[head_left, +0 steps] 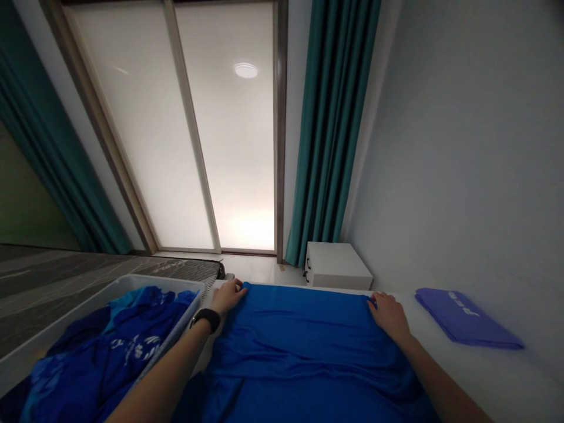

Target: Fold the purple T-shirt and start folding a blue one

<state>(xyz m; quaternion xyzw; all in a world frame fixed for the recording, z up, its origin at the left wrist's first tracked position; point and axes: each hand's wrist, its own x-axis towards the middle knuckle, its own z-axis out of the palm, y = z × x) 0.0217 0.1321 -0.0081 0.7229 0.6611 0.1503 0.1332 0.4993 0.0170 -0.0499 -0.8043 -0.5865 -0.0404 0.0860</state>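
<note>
A blue cloth garment (304, 335) lies spread over a white table, with a few creases across its middle. My left hand (227, 296), with a dark band on the wrist, pinches its far left corner. At the far right corner, my right hand (388, 314) has its fingers closed on the fabric edge. The near part of the garment runs out of the bottom of the view, so its full shape is hidden.
A white bin (132, 282) full of blue printed clothes (127, 346) stands at left. On the table at right lies a folded purple garment (467, 317). Beyond are a white cabinet (337, 261), teal curtains (337, 129) and frosted sliding doors (233, 147). A wall (476, 147) rises at right.
</note>
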